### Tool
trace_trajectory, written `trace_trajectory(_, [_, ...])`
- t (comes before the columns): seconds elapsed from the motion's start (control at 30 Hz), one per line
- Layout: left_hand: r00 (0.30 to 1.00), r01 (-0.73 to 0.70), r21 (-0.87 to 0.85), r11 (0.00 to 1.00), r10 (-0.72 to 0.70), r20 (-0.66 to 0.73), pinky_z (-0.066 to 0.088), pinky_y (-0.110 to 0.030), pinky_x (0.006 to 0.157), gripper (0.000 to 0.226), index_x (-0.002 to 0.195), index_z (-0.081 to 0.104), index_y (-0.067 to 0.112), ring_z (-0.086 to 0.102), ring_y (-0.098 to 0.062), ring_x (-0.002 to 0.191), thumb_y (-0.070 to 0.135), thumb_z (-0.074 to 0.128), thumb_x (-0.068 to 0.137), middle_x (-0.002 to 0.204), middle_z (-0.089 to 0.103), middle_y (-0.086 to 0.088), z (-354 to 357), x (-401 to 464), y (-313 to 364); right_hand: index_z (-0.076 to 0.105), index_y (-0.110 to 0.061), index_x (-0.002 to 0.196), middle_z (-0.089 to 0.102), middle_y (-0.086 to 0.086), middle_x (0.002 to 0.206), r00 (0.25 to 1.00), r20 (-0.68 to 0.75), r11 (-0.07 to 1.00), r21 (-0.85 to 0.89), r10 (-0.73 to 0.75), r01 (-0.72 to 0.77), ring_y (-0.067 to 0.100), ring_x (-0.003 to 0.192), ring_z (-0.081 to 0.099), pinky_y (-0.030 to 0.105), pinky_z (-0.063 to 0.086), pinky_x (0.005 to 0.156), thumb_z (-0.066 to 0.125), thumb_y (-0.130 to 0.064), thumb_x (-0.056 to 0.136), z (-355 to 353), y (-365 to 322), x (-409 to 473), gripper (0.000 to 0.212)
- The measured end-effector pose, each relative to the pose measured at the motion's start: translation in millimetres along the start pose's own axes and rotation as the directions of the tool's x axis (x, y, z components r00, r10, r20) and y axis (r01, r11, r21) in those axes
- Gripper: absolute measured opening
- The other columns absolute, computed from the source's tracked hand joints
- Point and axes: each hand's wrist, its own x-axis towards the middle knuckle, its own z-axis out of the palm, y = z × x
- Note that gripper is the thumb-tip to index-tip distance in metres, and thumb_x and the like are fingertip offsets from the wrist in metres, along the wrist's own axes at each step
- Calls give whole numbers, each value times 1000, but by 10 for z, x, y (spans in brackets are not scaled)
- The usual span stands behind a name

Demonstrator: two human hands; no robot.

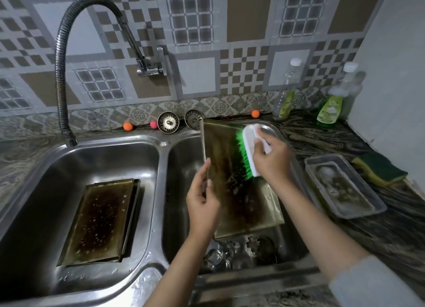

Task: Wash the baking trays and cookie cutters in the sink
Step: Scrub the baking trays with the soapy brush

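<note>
A stained baking tray (250, 205) leans tilted in the right basin of the steel double sink (161, 155). My left hand (202, 196) grips the tray's left edge. My right hand (272, 157) holds a white scrub brush (249, 150) whose green bristles press on the tray's surface. Under the tray's lower end, several metal cookie cutters (232, 251) lie on the basin floor. Another stained tray (101, 221) lies flat in the left basin.
A flexible hose faucet (62, 60) arches over the left basin. Two strainers (168, 122) and small balls (128, 126) stand on the back ledge. Right counter: two soap bottles (331, 106), a clear plastic container (345, 187), a yellow-green sponge (379, 168).
</note>
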Motion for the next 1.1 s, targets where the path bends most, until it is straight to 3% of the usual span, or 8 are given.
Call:
trace_trajectory(0.17, [999, 36, -2, 999, -36, -16, 40, -9, 97, 50, 118, 56, 30, 53, 8, 115, -11, 43, 93, 122, 59, 15, -4, 47, -39, 62, -16, 124, 65, -12, 110, 949, 205, 971, 41, -240, 236, -13, 67, 55, 0, 39, 58, 58, -17, 91, 161, -265, -323, 34])
trace_trajectory(0.33, [999, 13, 54, 998, -15, 34, 48, -15, 87, 51, 125, 58, 27, 63, 0, 95, -10, 46, 91, 117, 66, 9, -94, 23, -68, 63, -13, 124, 67, 1, 118, 1000, 27, 999, -37, 16, -15, 16, 105, 63, 6, 39, 76, 57, -16, 92, 119, 4, 134, 33])
trace_trajectory(0.5, [1000, 12, 51, 999, -13, 5, 41, -7, 90, 52, 121, 57, 27, 56, 10, 110, -13, 43, 91, 119, 59, 19, -31, 84, -39, 58, -21, 129, 64, -12, 114, 941, 215, 965, 51, -262, 258, 3, 88, 63, 14, 52, 67, 56, -20, 93, 221, -359, -259, 36])
trace_trajectory(0.73, [999, 20, 56, 998, -21, 24, 40, -10, 97, 48, 122, 57, 28, 52, 8, 117, -8, 43, 94, 123, 58, 19, -86, 59, -72, 53, -21, 133, 70, 5, 109, 983, 155, 995, -26, -96, 101, 29, 73, 65, 42, 56, 60, 54, -21, 94, 173, -93, -12, 39])
trace_trajectory(0.83, [999, 30, 64, 998, -31, 13, 41, -14, 99, 48, 120, 57, 30, 53, 5, 117, -7, 44, 94, 123, 59, 18, -73, 91, -106, 55, -25, 132, 73, 10, 98, 918, 307, 965, 12, -252, 262, 14, 51, 58, 28, 54, 52, 52, -25, 95, 178, -136, -231, 37])
trace_trajectory(0.9, [1000, 24, 52, 998, -24, 16, 41, -11, 97, 47, 120, 57, 30, 53, 7, 118, -7, 44, 94, 123, 59, 18, -92, 56, -98, 61, -18, 126, 73, 0, 88, 959, 237, 982, -72, -153, 174, 6, 46, 48, 13, 41, 45, 54, -19, 94, 130, -18, -45, 32])
trace_trajectory(1.0, [999, -6, 50, 999, 4, 40, 39, -7, 95, 45, 123, 57, 24, 52, 8, 118, -8, 43, 94, 124, 59, 17, -68, 15, -59, 59, -18, 128, 71, 3, 104, 996, 60, 990, -129, 67, -59, 6, 52, 45, 12, 33, 43, 52, -19, 95, 59, 13, 165, 34])
trace_trajectory(1.1, [999, -4, 47, 999, 2, 34, 40, -7, 92, 43, 122, 57, 20, 54, 10, 113, -9, 44, 94, 124, 60, 11, -23, 93, -89, 58, -18, 129, 71, 10, 103, 973, 203, 988, -79, -112, 130, 7, 43, 48, 20, 46, 47, 52, -18, 95, 163, -337, -170, 35])
